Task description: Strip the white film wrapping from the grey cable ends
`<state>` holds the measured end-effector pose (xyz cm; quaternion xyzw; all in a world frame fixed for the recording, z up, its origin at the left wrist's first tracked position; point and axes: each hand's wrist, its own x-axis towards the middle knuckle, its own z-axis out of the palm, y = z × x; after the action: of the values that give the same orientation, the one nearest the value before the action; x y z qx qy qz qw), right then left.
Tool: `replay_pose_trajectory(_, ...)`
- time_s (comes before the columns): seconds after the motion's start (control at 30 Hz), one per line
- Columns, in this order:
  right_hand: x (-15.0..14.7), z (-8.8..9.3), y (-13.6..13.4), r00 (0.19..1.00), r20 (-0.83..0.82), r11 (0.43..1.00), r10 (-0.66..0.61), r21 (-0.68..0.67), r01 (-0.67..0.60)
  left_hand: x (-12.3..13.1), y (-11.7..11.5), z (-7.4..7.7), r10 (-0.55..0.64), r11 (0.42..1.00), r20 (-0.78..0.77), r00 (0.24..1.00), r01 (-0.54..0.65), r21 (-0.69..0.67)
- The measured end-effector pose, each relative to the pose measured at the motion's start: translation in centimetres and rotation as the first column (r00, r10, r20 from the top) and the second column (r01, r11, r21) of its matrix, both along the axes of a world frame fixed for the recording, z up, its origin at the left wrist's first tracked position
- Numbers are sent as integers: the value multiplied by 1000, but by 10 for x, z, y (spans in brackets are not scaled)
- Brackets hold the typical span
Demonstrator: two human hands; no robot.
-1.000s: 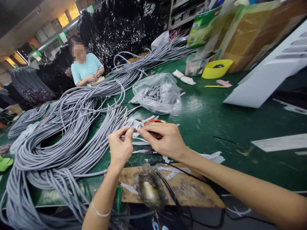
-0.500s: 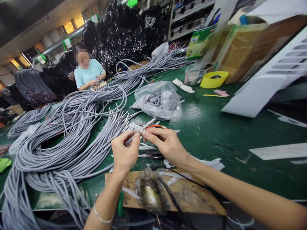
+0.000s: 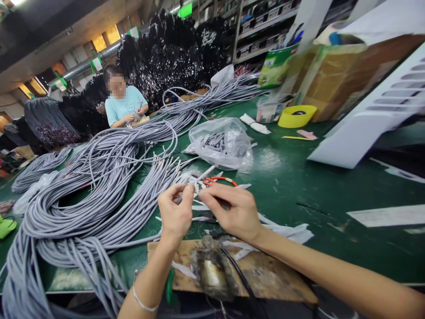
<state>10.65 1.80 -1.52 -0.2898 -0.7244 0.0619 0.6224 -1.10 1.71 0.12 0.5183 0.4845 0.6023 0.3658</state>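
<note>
A thin grey wire is pinched by left hand and right hand fingers, with its tip hidden. Smooth round cables are heaped at nine o'clock.

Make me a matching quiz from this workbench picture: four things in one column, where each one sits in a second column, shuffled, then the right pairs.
1. grey cable end
2. plastic bag
3. yellow dish
4. wooden board

A. at the near edge of the green table, under the wrists
B. beside the cardboard boxes
C. pinched between left hand and right hand
D. beyond the hands, filled with grey pieces

Pairs: 1-C, 2-D, 3-B, 4-A.
</note>
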Motion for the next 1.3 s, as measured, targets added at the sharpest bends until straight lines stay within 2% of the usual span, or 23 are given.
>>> replay_pose_trajectory(0.1, -2, -4, -11, 989, 42, 974, 139, 174, -145, -10, 10, 0, 142, 986, 150, 978, -128, -104)
replay_pose_trajectory(0.17, -2, -5, -11, 987, 2, 973, 161, 170, -159, -15, 12, 0, 148, 983, 229, 962, -117, -144)
replay_pose_trajectory(0.2, -3, -4, -9, 991, -57, 988, 120, 108, -113, -15, 12, 0, 112, 988, 240, 964, -83, -128)
replay_pose_trajectory(0.23, -3, -3, -4, 990, -127, 998, 58, -7, -60, -14, 11, -1, 41, 992, 240, 970, -11, -122)
replay_pose_trajectory(0.27, -4, -2, 1, 978, -207, 986, -9, -167, -26, -12, 9, -2, -32, 991, 241, 970, 62, -118)
replay_pose_trajectory(0.33, -5, 1, 10, 968, -249, 910, -14, -404, -90, -8, 5, -3, -125, 980, 266, 956, 161, -117)
replay_pose_trajectory(0.37, -5, 2, 13, 969, -247, 873, 3, -472, -123, -6, 3, -4, -155, 974, 280, 948, 195, -119)
replay_pose_trajectory(0.43, -6, 4, 16, 971, -236, 837, 40, -522, -161, -5, 1, -4, -210, 957, 300, 931, 259, -134)
replay_pose_trajectory(0.57, -6, 4, 18, 947, -309, 806, 82, -539, -246, -7, 1, 0, -341, 891, 361, 868, 421, -168)
replay_pose_trajectory(0.67, -4, 2, 27, 920, -367, 719, 140, -601, -349, -11, -1, 4, -402, 847, 424, 812, 506, -165)
replay_pose_trajectory(0.7, -2, 2, 32, 915, -385, 694, 121, -627, -355, -13, -1, 5, -411, 841, 435, 801, 517, -156)
replay_pose_trajectory(0.77, 5, 0, 41, 911, -412, 672, 5, -674, -308, -15, -2, 6, -421, 850, 429, 799, 513, -121)
replay_pose_trajectory(0.87, 18, 1, 45, 906, -384, 699, -176, -697, -160, -17, -2, 6, -365, 922, 310, 878, 387, -12)
replay_pose_trajectory(0.9, 21, 2, 42, 926, -328, 725, -186, -682, -96, -18, -2, 6, -318, 947, 234, 919, 319, 34)
replay_pose_trajectory(0.97, 23, 4, 31, 986, -51, 818, -156, -566, 100, -18, -2, 5, -192, 975, 62, 980, 183, 130)
replay_pose_trajectory(1.0, 22, 5, 25, 988, 73, 873, -136, -462, 154, -17, -2, 5, -130, 976, -18, 991, 131, 172)
replay_pose_trajectory(1.07, 17, 7, 12, 965, 179, 956, -192, -188, 225, -16, -3, 4, -26, 969, -133, 991, 58, 242)
replay_pose_trajectory(1.1, 15, 7, 7, 955, 186, 968, -229, -60, 244, -15, -4, 4, 16, 963, -170, 985, 31, 268)
replay_pose_trajectory(1.17, 12, 7, 2, 938, 170, 951, -303, 123, 285, -13, -6, 3, 78, 951, -233, 969, -2, 309)
replay_pose_trajectory(1.3, 13, 7, 2, 893, 199, 904, -404, 238, 356, -9, -9, 3, 143, 937, -326, 935, -23, 348)
